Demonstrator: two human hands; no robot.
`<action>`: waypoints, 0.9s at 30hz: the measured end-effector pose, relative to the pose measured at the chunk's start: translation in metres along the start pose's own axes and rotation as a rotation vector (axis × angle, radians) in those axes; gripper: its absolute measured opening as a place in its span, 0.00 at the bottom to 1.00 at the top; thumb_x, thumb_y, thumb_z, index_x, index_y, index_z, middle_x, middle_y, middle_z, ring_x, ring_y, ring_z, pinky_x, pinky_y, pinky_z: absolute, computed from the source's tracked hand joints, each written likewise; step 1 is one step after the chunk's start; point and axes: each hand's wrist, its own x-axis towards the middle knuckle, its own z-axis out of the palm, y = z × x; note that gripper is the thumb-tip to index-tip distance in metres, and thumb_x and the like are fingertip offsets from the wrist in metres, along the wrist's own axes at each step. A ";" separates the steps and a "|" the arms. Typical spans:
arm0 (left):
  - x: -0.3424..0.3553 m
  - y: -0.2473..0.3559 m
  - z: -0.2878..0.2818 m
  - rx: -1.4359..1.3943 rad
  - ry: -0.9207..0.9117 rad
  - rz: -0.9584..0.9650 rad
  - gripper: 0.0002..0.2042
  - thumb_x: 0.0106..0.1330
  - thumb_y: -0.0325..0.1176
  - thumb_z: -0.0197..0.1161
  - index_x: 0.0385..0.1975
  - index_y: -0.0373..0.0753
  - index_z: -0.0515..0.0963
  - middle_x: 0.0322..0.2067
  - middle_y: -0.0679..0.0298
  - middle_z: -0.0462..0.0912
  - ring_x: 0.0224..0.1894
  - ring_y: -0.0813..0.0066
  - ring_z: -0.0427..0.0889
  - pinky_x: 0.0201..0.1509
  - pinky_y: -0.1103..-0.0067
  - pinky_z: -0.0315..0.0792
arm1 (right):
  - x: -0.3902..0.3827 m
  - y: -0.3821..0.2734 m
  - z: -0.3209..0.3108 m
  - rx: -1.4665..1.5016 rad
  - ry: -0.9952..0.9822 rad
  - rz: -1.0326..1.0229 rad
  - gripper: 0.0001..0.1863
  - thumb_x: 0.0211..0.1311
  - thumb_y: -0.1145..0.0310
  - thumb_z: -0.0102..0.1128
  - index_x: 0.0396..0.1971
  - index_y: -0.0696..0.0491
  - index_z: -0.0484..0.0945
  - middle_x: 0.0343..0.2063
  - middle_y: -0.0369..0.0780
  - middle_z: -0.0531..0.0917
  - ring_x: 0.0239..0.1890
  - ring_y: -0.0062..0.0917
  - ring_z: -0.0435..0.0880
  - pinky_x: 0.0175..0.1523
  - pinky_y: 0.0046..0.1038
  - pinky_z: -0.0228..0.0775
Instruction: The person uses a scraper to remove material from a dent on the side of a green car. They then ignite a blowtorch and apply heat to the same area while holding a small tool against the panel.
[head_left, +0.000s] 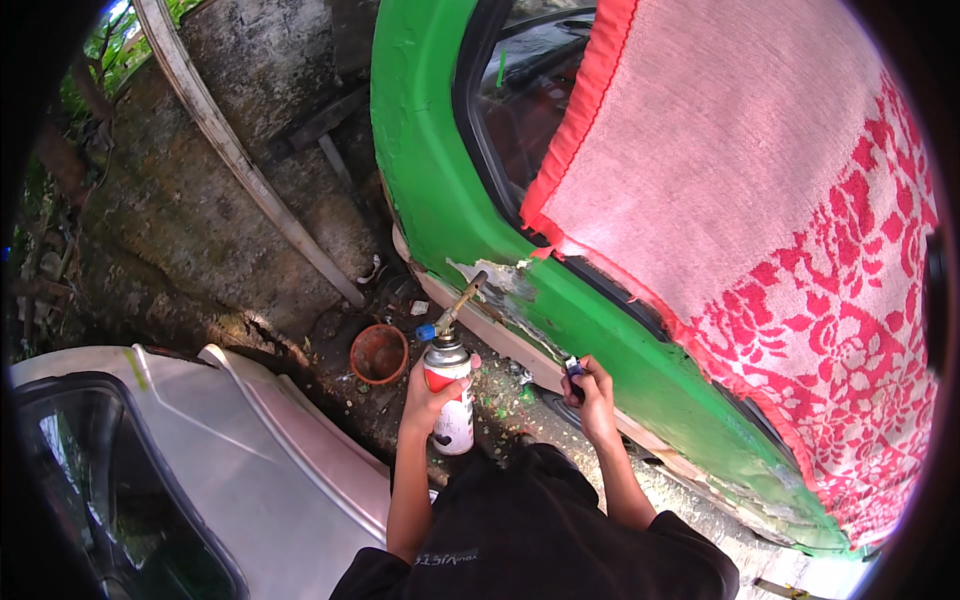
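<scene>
Green car (420, 140), lettered black shirt (550, 530), printed canister (454, 425)

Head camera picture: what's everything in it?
Painted car body: one, green, centre to right
Patterned cloth: one, pink and red, right
Second car body: one, silvery, lower left
Round flowerpot: one, brown, left of centre
Long curved strip: one, whitish, upper left
Leaves: many, green, upper left
Metal canister with torch nozzle: one, white and red, centre
Lighter: one, dark blue, right of canister
Shirt: one, black, bottom
Left hand: one, bare, around canister
Right hand: one, bare, holding lighter
</scene>
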 end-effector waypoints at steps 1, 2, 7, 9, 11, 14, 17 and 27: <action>0.000 0.000 -0.002 -0.024 0.023 -0.018 0.22 0.55 0.25 0.71 0.49 0.35 0.71 0.37 0.61 0.81 0.31 0.73 0.83 0.34 0.73 0.82 | 0.000 0.000 0.000 0.000 -0.003 -0.001 0.07 0.61 0.72 0.44 0.37 0.56 0.70 0.19 0.36 0.72 0.19 0.15 0.62 0.24 0.20 0.52; 0.001 -0.002 -0.005 -0.049 0.047 -0.036 0.22 0.55 0.25 0.71 0.49 0.35 0.71 0.36 0.61 0.81 0.30 0.72 0.83 0.33 0.73 0.82 | 0.000 0.000 0.000 0.001 -0.005 -0.002 0.07 0.61 0.72 0.44 0.37 0.56 0.70 0.19 0.36 0.72 0.19 0.15 0.62 0.24 0.20 0.52; 0.000 -0.017 -0.013 -0.032 0.092 -0.081 0.21 0.56 0.26 0.72 0.48 0.36 0.71 0.35 0.62 0.80 0.29 0.71 0.83 0.32 0.73 0.82 | 0.000 0.002 0.000 0.034 -0.009 0.004 0.04 0.61 0.74 0.46 0.35 0.55 0.68 0.20 0.35 0.73 0.20 0.14 0.62 0.26 0.20 0.51; 0.007 -0.021 -0.017 -0.028 0.097 -0.069 0.21 0.56 0.25 0.72 0.48 0.36 0.71 0.35 0.62 0.80 0.28 0.71 0.83 0.31 0.73 0.81 | 0.001 0.002 0.002 0.040 -0.007 0.009 0.04 0.61 0.74 0.46 0.35 0.55 0.68 0.20 0.35 0.72 0.21 0.14 0.62 0.26 0.20 0.51; 0.009 -0.026 -0.020 -0.015 0.102 -0.057 0.21 0.56 0.26 0.71 0.48 0.36 0.71 0.34 0.61 0.81 0.27 0.71 0.83 0.31 0.73 0.81 | 0.001 -0.003 0.004 0.031 -0.009 0.018 0.04 0.61 0.74 0.46 0.35 0.55 0.68 0.20 0.35 0.72 0.21 0.14 0.62 0.26 0.20 0.51; 0.013 -0.027 -0.020 0.025 0.097 -0.030 0.21 0.56 0.28 0.70 0.48 0.35 0.71 0.32 0.58 0.81 0.27 0.69 0.84 0.29 0.71 0.81 | 0.001 -0.001 0.006 0.008 -0.024 0.002 0.04 0.61 0.74 0.45 0.35 0.55 0.68 0.20 0.35 0.72 0.20 0.14 0.61 0.25 0.20 0.51; 0.005 -0.019 -0.010 -0.017 0.066 -0.070 0.22 0.56 0.24 0.70 0.51 0.36 0.73 0.39 0.63 0.81 0.35 0.76 0.82 0.35 0.75 0.81 | 0.001 0.001 0.006 0.024 -0.018 -0.003 0.04 0.62 0.74 0.45 0.34 0.55 0.68 0.20 0.35 0.72 0.20 0.14 0.61 0.25 0.20 0.51; 0.005 -0.025 -0.019 -0.053 0.064 -0.088 0.21 0.56 0.24 0.69 0.51 0.35 0.73 0.41 0.62 0.83 0.35 0.75 0.83 0.35 0.74 0.81 | 0.001 -0.003 0.010 0.014 -0.015 0.014 0.04 0.62 0.74 0.45 0.35 0.56 0.69 0.21 0.35 0.72 0.21 0.14 0.62 0.25 0.19 0.52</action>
